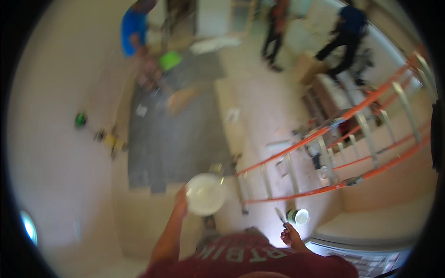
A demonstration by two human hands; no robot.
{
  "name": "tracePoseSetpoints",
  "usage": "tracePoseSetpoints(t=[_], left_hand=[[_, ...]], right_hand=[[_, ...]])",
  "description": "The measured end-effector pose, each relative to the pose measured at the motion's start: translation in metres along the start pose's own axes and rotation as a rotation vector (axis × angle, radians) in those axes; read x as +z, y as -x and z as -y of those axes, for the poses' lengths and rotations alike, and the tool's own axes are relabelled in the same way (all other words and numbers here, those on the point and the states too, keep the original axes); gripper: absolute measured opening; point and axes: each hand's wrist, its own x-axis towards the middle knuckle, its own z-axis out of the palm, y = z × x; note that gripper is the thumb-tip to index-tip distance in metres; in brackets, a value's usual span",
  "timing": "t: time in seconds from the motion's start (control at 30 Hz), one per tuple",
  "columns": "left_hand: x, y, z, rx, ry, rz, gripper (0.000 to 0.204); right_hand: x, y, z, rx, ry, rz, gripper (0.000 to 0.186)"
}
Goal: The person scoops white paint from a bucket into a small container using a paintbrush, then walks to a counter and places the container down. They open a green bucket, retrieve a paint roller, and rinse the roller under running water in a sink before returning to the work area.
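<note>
My left hand is closed on the side of a round white tub, held up in front of my body. The tub's inside looks white and shiny; blur hides what is in it. In my right hand, lower and to the right, is a putty knife with its pale blade pointing up and left. Just beyond that hand, a green container with a white top stands on the floor, apart from the knife.
An orange ladder with metal rungs slants across the right side. Grey flooring covers part of the floor ahead. One person in blue is at the far left; two others stand far right. A yellow tool lies at left.
</note>
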Motion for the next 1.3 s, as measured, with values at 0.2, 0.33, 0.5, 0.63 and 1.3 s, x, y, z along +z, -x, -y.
tracePoseSetpoints(t=[0.2, 0.33, 0.5, 0.63, 1.3], left_hand=[[-0.076, -0.014, -0.079, 0.135, 0.234, -0.069, 0.055], [-0.096, -0.04, -0.11, 0.174, 0.283, -0.089, 0.058], [-0.098, -0.092, -0.163, 0.141, 0.268, -0.081, 0.059], [-0.098, -0.157, -0.202, 0.129, 0.184, -0.03, 0.06], [0.163, -0.555, -0.434, 0.027, 0.058, 0.459, 0.06]], right_hand=[[0.173, -0.059, 0.061, -0.04, 0.128, 0.276, 0.021], [0.251, -0.087, 0.08, -0.151, 0.069, 0.327, 0.023], [0.29, -0.163, 0.054, -0.086, -0.137, 0.319, 0.027], [0.289, -0.216, 0.014, 0.03, -0.21, 0.164, 0.033], [0.603, -0.3, 0.307, -0.438, -0.432, 0.367, 0.035]])
